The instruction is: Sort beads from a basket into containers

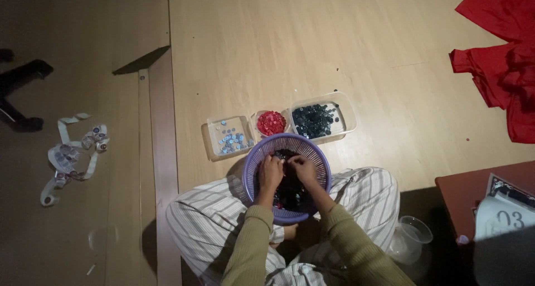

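A purple slotted basket [252, 159] rests on my lap, with dark small round pieces in it. My left hand [270, 171] and my right hand [302, 169] are both inside it, fingers curled among the pieces; what each pinches is too small to tell. Just beyond the basket stand three clear containers on the wooden floor: a square one [213, 131] with several light blue pieces, a small round one [271, 122] with red pieces, and a rectangular one [346, 114] with dark blue pieces.
Red cloth [504, 63] lies at the far right. A clear plastic cup [415, 230] lies by my right knee, beside a dark red low table [462, 194] with papers. A white strap with small items [72, 152] and a black chair leg [22, 80] are on the left.
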